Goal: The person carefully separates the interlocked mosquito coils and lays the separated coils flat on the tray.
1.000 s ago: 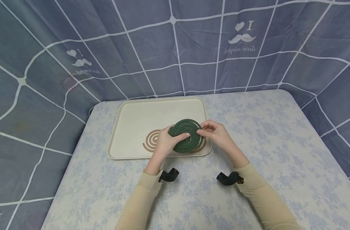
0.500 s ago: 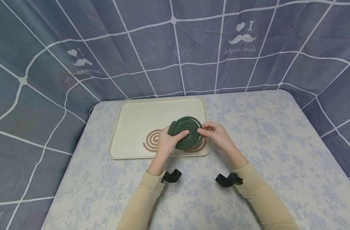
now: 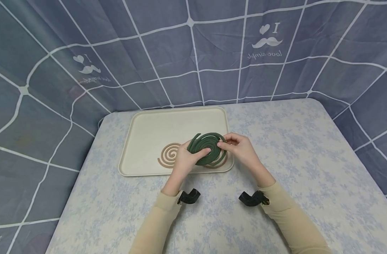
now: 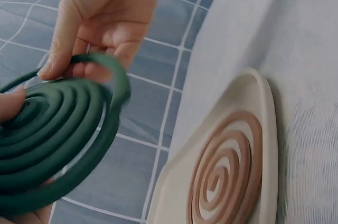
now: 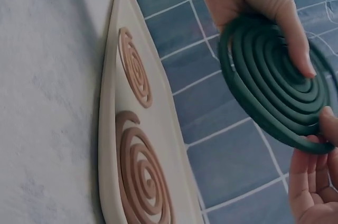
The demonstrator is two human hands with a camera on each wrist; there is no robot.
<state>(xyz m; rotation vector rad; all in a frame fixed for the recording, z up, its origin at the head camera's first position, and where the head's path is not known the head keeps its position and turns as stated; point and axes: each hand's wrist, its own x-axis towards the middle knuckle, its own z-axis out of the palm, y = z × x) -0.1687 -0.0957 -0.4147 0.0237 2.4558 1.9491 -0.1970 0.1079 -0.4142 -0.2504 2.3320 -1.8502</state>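
Observation:
A green mosquito coil (image 3: 215, 155), seemingly a nested pair, is held above the tray's right front part. My left hand (image 3: 184, 159) grips its left side, thumb lying near the centre, other fingers underneath. With thumb and fingers my right hand (image 3: 241, 148) pinches the outer turn at the right edge. In the left wrist view that outer turn stands apart from the inner turns, leaving a gap. Two brown mosquito coils lie flat in the tray: an upper one (image 5: 135, 68) and a lower one (image 5: 127, 166) in the right wrist view. In the head view the green coil partly covers one of them.
The cream tray (image 3: 155, 130) stands at the back of a table (image 3: 276, 141) with a blue floral cloth. A blue-grey checked curtain (image 3: 219, 46) hangs behind and at both sides. Black camera mounts (image 3: 189, 196) sit on both wrists.
Gaps between the green turns have widened, and a free end now sticks out at the upper left. The coil rose slightly, then came down again. Both hands keep their hold.

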